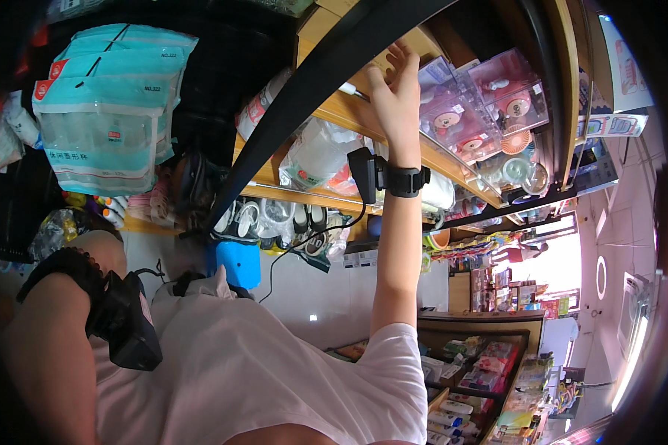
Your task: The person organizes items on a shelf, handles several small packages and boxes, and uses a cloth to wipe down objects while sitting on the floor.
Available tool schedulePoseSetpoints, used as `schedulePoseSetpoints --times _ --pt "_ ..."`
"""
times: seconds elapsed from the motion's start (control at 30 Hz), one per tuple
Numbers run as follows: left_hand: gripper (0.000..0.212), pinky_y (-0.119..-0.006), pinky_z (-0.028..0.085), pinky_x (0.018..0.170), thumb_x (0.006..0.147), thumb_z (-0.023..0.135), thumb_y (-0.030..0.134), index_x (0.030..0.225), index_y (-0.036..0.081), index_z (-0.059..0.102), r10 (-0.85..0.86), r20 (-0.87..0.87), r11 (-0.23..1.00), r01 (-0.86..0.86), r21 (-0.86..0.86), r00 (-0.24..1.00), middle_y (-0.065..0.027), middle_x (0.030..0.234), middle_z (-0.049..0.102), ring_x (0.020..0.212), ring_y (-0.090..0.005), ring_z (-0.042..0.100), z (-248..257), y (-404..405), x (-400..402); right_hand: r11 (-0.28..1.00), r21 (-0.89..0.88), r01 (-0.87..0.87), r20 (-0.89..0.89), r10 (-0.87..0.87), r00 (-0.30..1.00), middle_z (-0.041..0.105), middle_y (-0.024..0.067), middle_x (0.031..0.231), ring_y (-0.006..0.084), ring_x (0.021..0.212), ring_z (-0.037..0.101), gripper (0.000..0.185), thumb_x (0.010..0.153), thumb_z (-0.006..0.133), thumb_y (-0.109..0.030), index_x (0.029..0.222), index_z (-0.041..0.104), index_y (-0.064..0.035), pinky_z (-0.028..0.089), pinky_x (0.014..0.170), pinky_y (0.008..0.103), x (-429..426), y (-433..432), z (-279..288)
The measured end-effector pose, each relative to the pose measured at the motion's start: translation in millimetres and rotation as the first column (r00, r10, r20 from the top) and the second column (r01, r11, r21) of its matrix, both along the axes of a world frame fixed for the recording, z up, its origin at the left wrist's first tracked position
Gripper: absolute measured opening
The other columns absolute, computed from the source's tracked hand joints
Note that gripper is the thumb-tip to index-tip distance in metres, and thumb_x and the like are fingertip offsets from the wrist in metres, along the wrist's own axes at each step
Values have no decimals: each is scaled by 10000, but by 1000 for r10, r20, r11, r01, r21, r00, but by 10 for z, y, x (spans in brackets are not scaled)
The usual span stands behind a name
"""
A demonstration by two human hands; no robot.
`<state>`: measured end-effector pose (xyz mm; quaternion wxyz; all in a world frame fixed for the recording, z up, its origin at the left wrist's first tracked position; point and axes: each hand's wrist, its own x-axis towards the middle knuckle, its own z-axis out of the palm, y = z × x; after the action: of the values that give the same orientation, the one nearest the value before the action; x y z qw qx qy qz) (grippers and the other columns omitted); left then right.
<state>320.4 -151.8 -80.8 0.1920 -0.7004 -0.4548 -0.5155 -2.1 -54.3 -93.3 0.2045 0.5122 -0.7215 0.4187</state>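
My right hand [398,89] reaches to the wooden shelf, thumb apart and fingers lightly curled, with nothing seen in it. Its fingertips are over a brown cardboard box [362,83]; whether they touch it I cannot tell. Beside the hand are clear boxes with pink handheld fans [448,119]. A black strap with a small camera [406,181] circles the wrist. My left hand [106,250] is low at the left, beyond a black scrunchie and beads, its fingers hidden. Teal packs of clear plastic cups [103,133] hang above it.
A black shelf post [306,94] crosses before the shelves. Bagged plastic ware [320,153] lies on a lower shelf, shoes [306,219] beneath. A blue container [238,264] stands near the pale tiled floor [317,295]. A black cable [300,245] trails from the wrist. Display shelves [467,378] stand behind.
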Motion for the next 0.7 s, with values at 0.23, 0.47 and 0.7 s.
schedulePoseSetpoints --times 0.23,0.47,0.7 --pt "435 -377 393 866 725 579 24 1111 -6 380 -6 6 1000 6 6 1000 -167 978 505 895 -283 519 6 15 -103 1000 6 12 0 -12 1000 497 245 1096 233 679 543 535 733 596 -142 1185 356 12 437 619 300 -6 38 15" --pt "482 -379 380 880 721 591 30 1144 -3 361 4 -13 1000 -4 10 1000 -173 1012 499 922 -287 514 -12 50 -191 1000 -6 -26 -103 25 994 508 265 1056 333 917 528 535 730 594 -139 1178 349 21 423 782 311 -125 47 -31" --pt "528 -380 368 893 718 603 36 1176 -1 342 296 -54 953 -291 83 954 -179 1047 494 948 -291 508 -45 -31 -281 1000 -3 5 106 -5 994 498 172 1122 259 1051 480 431 753 549 -61 1156 409 -3 374 892 342 240 80 114"
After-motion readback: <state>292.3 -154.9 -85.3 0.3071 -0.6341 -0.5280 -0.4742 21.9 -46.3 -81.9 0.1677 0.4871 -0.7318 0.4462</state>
